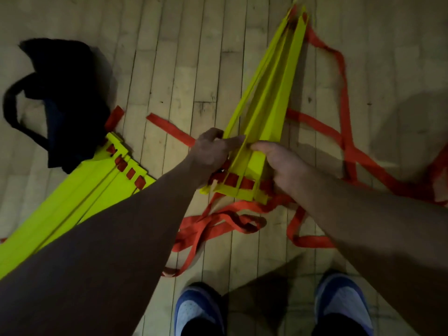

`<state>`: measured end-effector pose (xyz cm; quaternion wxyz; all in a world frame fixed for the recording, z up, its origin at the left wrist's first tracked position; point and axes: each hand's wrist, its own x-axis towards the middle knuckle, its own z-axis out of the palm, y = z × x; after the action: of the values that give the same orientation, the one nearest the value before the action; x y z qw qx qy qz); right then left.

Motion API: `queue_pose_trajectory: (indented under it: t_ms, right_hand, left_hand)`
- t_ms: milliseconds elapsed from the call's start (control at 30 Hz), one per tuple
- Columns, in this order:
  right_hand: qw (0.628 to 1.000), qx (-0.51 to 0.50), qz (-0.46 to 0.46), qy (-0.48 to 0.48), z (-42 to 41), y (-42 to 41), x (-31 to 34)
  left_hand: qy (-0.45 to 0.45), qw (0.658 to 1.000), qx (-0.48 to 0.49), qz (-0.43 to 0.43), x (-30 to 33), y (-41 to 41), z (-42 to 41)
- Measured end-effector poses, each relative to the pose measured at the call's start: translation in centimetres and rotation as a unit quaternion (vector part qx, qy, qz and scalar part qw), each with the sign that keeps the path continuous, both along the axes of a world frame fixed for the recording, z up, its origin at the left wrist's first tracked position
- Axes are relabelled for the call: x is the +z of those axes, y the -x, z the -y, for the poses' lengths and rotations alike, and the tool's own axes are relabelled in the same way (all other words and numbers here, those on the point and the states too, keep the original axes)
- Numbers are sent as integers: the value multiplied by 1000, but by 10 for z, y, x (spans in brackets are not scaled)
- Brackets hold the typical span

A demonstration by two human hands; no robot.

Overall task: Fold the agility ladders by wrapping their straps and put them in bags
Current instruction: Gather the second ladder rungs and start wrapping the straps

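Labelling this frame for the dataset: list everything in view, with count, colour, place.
held rung bundle: one, yellow, centre, gripped at its near end by both hands, far end pointing away
second rung bundle: one, yellow, flat on floor at left, partly under the bag
straps: red, loose and tangled on floor at centre and right, count unclear
bag: one, dark, on floor upper left
floor: pale wood planks
shoes: two, blue and white, bottom edge
left hand: grips the held bundle
right hand: grips the held bundle

Second ladder (72, 197) runs off the left edge under the forearm; the black bag (65, 93) hides its far corner; shoes (197, 311) cropped below.
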<state>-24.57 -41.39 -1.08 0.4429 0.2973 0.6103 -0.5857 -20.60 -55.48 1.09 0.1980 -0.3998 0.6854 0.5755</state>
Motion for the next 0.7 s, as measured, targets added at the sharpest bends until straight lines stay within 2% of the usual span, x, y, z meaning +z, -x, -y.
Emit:
queue_pose_trajectory:
  t_ms: [100,233,333,467,533,600,700]
  right_hand:
    - [998,-25,3,49,-6,-3,43]
    - [995,-9,-40,94,-29,-21,114]
    - [984,6,-69,165,-52,-45,176]
    - [975,13,-166,144,-91,-88,248]
    - [972,27,-209,107,-110,-115,279]
    - [967,59,-235,73,-129,-143,305]
    - [962,85,-248,77,-149,-175,329]
  left_hand:
    - [30,998,4,-51,34,-14,-4]
    - [93,992,3,-90,104,-45,-24]
    - [92,983,5,-155,165,-74,-52]
    - [44,974,-38,-219,249,-124,-103]
    - [48,973,-49,-221,279,-151,-123]
    - [59,978,-76,-183,297,-177,-137]
    - [-1,988,-45,-149,306,-209,-151]
